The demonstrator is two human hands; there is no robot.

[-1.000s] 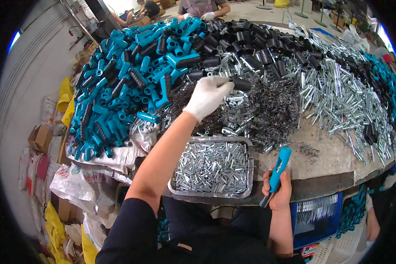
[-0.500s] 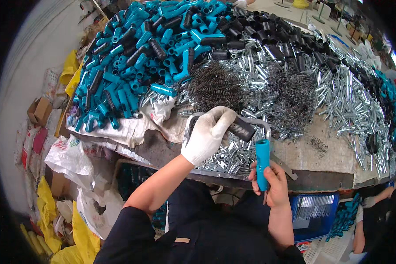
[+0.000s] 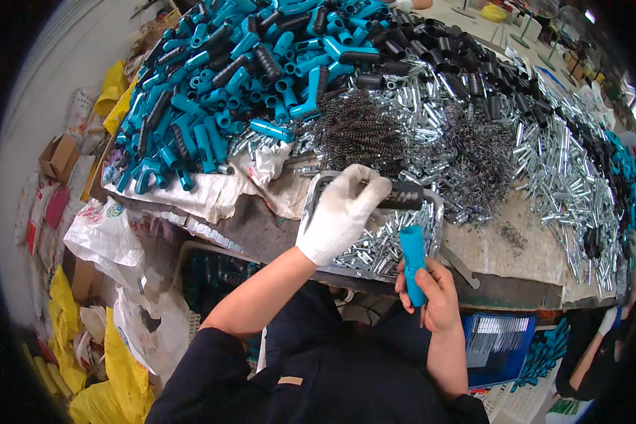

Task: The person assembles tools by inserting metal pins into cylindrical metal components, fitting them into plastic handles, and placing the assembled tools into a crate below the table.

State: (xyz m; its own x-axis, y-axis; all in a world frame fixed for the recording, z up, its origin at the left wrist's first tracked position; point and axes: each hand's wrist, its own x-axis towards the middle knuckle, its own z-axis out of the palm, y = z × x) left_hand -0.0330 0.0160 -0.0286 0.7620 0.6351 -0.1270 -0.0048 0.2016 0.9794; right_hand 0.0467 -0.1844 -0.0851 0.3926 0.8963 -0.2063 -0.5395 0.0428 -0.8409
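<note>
1. The right hand (image 3: 437,295), bare and nearest the body, is closed around a teal plastic tube (image 3: 411,260) and holds it upright with the open end up, an angle that looks suited to receiving a part from above.
2. Just left of it and a little farther out, the left hand (image 3: 340,215), in a white glove, grips a black ribbed sleeve (image 3: 401,195) between fingers and thumb. The sleeve lies level, pointing toward the right hand, just above the tube's top.
3. Under both hands sits a metal tray (image 3: 316,189) at the bench edge, filled with small silver pins (image 3: 381,247), within easy reach.
4. Right of the right hand, a flat metal wrench (image 3: 462,266) lies on the bench.
5. Beyond the left hand, dark wire springs (image 3: 353,131) are heaped, with another tangle off to the right.
6. Farther out and to the left, teal handles (image 3: 226,78) are piled on a white sack; to the far right, silver tubes (image 3: 558,162) are spread out, so each kind of part has its own area.
</note>
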